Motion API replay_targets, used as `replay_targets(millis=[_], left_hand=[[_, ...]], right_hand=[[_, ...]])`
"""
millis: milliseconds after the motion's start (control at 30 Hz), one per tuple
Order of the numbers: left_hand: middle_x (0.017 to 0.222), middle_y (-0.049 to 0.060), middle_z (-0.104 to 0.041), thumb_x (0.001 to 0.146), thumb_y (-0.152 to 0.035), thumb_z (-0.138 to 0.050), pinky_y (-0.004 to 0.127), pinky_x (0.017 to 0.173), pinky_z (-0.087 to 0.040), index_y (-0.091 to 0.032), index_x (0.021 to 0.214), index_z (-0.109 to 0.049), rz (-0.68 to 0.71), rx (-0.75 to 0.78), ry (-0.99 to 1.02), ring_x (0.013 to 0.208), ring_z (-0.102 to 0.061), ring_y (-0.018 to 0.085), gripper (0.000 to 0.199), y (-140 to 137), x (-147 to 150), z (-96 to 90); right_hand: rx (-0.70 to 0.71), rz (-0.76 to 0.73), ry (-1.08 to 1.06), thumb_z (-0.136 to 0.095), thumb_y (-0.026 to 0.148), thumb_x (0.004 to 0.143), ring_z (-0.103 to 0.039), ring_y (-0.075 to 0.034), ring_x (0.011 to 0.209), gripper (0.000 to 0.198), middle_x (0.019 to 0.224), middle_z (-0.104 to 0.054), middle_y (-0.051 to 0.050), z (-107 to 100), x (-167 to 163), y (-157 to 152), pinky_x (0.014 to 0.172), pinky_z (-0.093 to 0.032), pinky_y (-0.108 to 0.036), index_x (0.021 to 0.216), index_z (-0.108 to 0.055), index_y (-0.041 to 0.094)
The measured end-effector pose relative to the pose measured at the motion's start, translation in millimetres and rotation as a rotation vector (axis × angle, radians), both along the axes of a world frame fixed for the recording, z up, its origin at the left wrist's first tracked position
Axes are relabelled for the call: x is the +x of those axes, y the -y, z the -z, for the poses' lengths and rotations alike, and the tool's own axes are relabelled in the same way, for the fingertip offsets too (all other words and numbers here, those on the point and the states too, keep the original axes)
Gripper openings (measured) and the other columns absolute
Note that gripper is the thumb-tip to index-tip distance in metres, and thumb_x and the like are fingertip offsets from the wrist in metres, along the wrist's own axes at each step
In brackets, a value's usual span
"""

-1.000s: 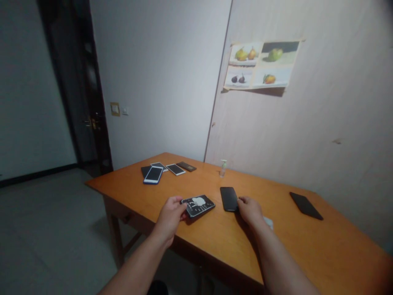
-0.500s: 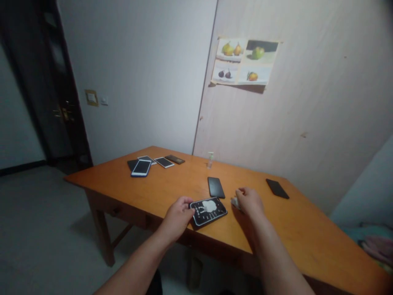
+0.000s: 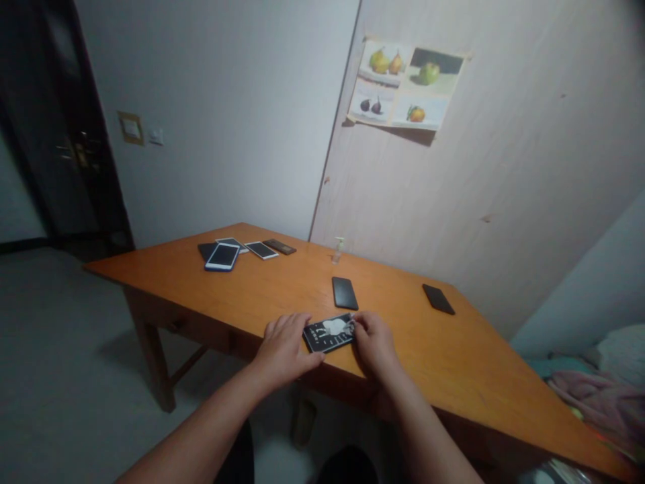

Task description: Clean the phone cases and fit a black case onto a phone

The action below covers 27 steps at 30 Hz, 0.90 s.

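Observation:
A phone with a black, white-patterned back (image 3: 322,338) lies near the table's front edge. My left hand (image 3: 286,346) grips its left end, fingers at the far edge and thumb along the near edge. Pinched in my right hand (image 3: 373,341) is a small whitish wipe (image 3: 349,327), touching the right end of the phone; most of it is hidden by the fingers. Just beyond the phone rests another dark phone (image 3: 345,294), lying flat.
A small clear pump bottle (image 3: 337,251) stands near the wall. On the wooden table (image 3: 403,296), a black phone (image 3: 438,299) lies at the right and several phones (image 3: 222,257) cluster at the back left. Pink cloth (image 3: 594,396) is heaped beyond the right edge.
My right hand has moved left with the wipe, from the bare tabletop onto the phone's right end. My left thumb has shifted from the phone's face to its near edge. The view has tilted slightly.

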State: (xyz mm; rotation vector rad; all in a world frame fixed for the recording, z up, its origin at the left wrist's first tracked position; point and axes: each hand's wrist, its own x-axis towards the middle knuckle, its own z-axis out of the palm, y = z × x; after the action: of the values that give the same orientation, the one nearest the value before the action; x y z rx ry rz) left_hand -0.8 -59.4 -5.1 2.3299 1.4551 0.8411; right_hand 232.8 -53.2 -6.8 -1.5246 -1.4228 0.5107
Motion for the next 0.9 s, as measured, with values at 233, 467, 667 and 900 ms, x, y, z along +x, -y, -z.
replay_targets(millis=[233,467,667,900], left_hand=[[0.131,0.012,-0.061,0.072,-0.046,-0.073,0.041,0.103,-0.034,-0.020,0.138,-0.047,-0.008,0.027,0.029,0.123,-0.052,0.031,0.076,-0.5,-1.4,8.1],[0.130,0.012,-0.061,0.071,-0.051,-0.075,0.041,0.103,-0.036,-0.019,0.136,-0.049,0.019,0.046,0.044,0.121,-0.053,0.032,0.077,0.8,-3.9,9.0],[0.131,0.012,-0.061,0.074,-0.047,-0.073,0.043,0.104,-0.035,-0.020,0.136,-0.048,0.015,0.036,0.029,0.123,-0.052,0.032,0.072,1.0,-2.5,8.2],[0.128,0.011,-0.062,0.070,-0.049,-0.075,0.043,0.102,-0.038,-0.020,0.137,-0.046,0.028,0.047,0.038,0.120,-0.054,0.031,0.078,2.9,-3.2,5.9]], right_hand=[[-0.045,-0.208,0.662,-0.039,0.039,0.100,-0.038,-0.032,0.141,0.044,0.145,-0.053,-0.009,0.7,-40.8,43.1,0.117,-0.018,-0.053,0.138,-0.057,0.028],[-0.204,-0.136,0.773,-0.030,0.048,0.103,-0.008,-0.035,0.151,0.051,0.157,-0.036,-0.005,-11.9,-20.8,39.3,0.111,0.011,-0.071,0.148,-0.045,0.029],[-0.243,-0.364,0.762,-0.022,0.056,0.102,-0.008,-0.032,0.151,0.056,0.160,-0.029,-0.001,-18.6,-36.7,44.4,0.113,0.009,-0.068,0.152,-0.036,0.034],[-0.351,-0.128,0.854,-0.016,0.052,0.103,-0.003,-0.033,0.151,0.058,0.161,-0.026,-0.004,-29.3,-28.5,26.6,0.110,0.007,-0.073,0.154,-0.032,0.027]])
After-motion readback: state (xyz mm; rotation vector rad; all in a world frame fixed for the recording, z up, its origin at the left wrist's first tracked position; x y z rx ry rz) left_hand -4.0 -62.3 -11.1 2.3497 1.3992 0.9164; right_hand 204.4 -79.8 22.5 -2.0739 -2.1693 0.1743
